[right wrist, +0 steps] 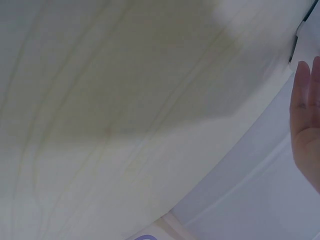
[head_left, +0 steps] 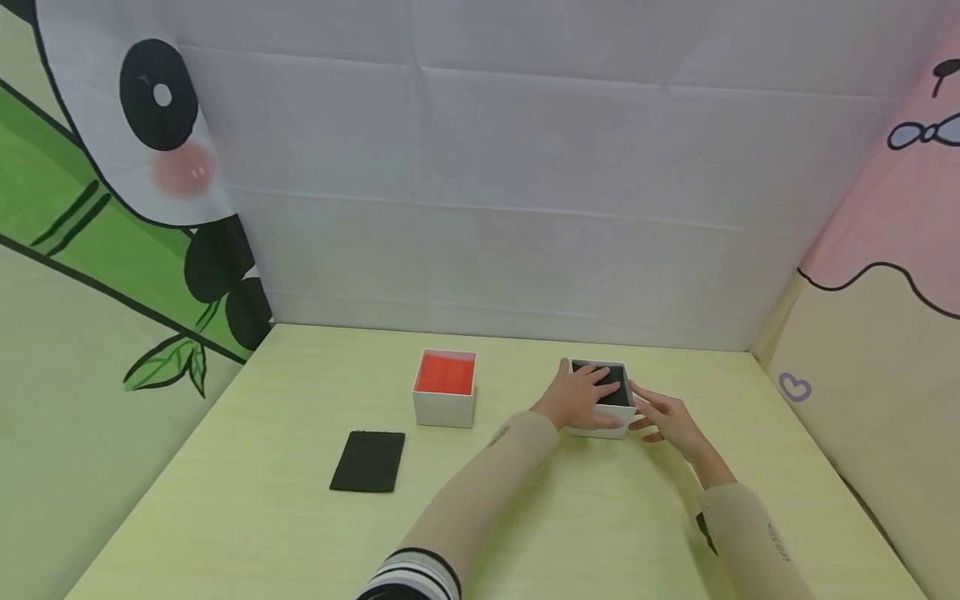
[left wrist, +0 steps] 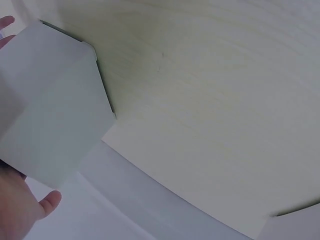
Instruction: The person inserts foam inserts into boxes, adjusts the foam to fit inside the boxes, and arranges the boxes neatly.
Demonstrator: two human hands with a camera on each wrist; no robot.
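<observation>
My left hand (head_left: 581,398) lies over a white open-topped box (head_left: 611,423) on the right, its fingers spread across a black surface (head_left: 617,375) framed by the box's rim. Its thumb stretches along the front wall of that box. In the left wrist view the white box (left wrist: 55,115) shows from its side, with part of my left hand (left wrist: 20,205) at its lower corner. My right hand (head_left: 671,423) is at the box's right side, fingers extended and fingertips right at the wall. The right wrist view catches only the edge of my right hand (right wrist: 307,120).
A second white box (head_left: 444,410) with a bright red surface (head_left: 446,375) inside its rim stands left of the hands. In front of it a flat black square (head_left: 367,461) lies on the pale wooden table (head_left: 262,500). A white sheet (head_left: 487,208) rises behind the table.
</observation>
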